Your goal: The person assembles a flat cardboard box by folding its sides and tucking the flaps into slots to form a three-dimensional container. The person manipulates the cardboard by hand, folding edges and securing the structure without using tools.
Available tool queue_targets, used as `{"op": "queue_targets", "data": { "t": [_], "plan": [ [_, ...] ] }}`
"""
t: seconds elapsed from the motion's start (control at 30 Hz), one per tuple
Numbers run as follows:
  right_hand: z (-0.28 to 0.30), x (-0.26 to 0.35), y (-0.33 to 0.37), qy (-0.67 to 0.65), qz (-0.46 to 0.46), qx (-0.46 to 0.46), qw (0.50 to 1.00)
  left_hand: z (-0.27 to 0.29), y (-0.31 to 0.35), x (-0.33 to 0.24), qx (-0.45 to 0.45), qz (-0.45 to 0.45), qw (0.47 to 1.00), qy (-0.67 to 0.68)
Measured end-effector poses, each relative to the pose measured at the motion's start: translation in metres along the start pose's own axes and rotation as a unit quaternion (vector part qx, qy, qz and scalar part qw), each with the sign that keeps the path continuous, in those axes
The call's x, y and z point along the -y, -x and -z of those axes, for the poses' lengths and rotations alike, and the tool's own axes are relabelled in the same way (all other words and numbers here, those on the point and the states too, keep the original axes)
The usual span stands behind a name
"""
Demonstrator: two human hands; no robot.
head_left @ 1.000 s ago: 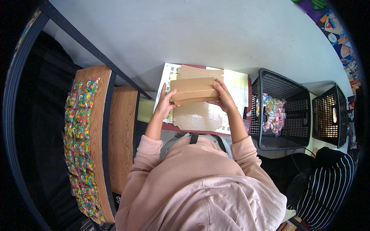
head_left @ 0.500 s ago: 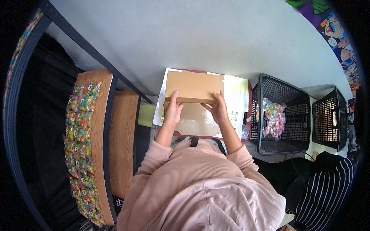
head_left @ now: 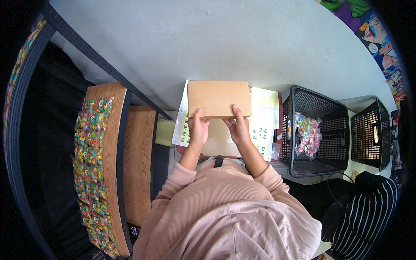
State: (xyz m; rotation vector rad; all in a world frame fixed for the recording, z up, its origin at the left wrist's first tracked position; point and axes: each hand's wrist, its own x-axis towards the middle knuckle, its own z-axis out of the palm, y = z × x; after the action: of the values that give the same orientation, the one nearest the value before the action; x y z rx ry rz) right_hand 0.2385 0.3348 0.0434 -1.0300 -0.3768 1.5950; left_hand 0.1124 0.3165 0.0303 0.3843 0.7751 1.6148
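Observation:
A plain brown cardboard box is held between both my hands above the table. My left hand grips its near left side, thumb on top and fingers mostly hidden underneath. Toward the right of the near edge, my right hand holds it the same way. Beneath the box lies a flat piece of brown cardboard with a shiny surface. White printed sheets spread under it on the reddish table.
To the right stands a black plastic crate with colourful wrapped packets; another black crate is beyond. Wooden shelves on the left carry several bags of colourful sweets. A black metal post slants nearby. Striped fabric lies at lower right.
The box has turned so that more of its top faces me. My right hand has shifted left along its near edge, and both hands sit slightly nearer to me.

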Motion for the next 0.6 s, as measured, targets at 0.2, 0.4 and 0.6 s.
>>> {"op": "queue_targets", "data": {
  "t": [0.2,0.4,0.6],
  "plan": [
    [0.0,-0.001,0.001,-0.002,0.006,-0.029,1.0,0.004,-0.002,0.005,-0.032,0.026,0.999,0.03],
    [-0.002,0.005,-0.001,-0.003,-0.001,-0.024,1.0,0.0,0.002,0.007,-0.025,0.015,0.999,0.026],
    [0.001,0.011,-0.003,0.024,-0.019,-0.041,0.999,-0.004,0.004,-0.006,-0.003,-0.073,0.992,-0.103]
  ]
}}
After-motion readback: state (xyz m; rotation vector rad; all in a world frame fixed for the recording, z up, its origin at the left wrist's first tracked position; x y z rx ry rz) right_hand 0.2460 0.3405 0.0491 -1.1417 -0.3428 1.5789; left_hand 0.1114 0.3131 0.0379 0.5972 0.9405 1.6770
